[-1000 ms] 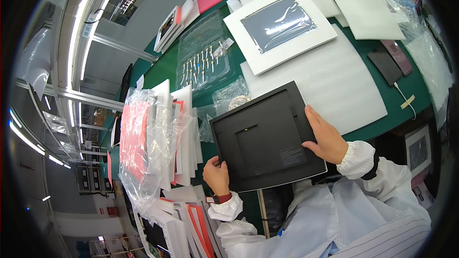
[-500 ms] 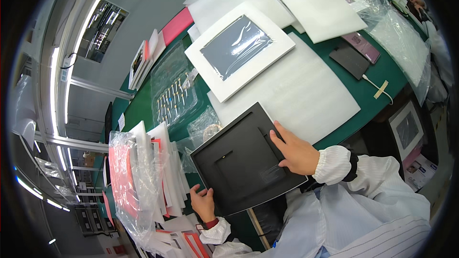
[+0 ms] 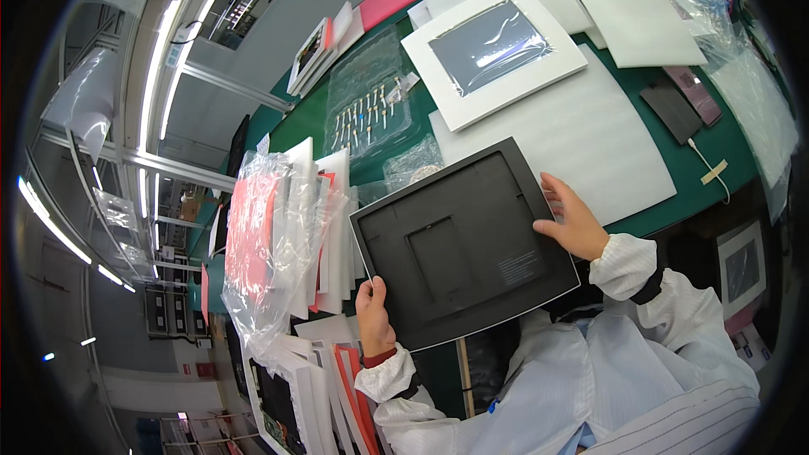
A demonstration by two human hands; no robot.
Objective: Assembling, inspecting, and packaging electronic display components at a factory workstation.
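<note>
Between my hands is a digital photo frame (image 3: 472,312), its black back facing up. That back has a rectangular recess near the middle, a small print block at lower right and a thin pale rim. My left hand (image 3: 376,320) grips its lower left edge, thumb on top and the other fingers mostly hidden beneath. At the right edge my right hand (image 3: 576,223) holds it, thumb on the back and fingers along the side. Beyond it, a white frame with a film-covered dark screen (image 3: 490,46) lies face up on a white foam sheet (image 3: 581,143).
Left of the frame stand bagged foam sheets and red-edged panels (image 3: 278,244). A clear tray of small connectors (image 3: 362,122) lies farther back on the green table (image 3: 742,168). A dark power bank (image 3: 672,109) with a white cable is at right, near more foam and plastic wrap.
The black back has come round to face me more squarely. My left hand has moved up its left edge and closed more firmly. The whole view has shifted left.
</note>
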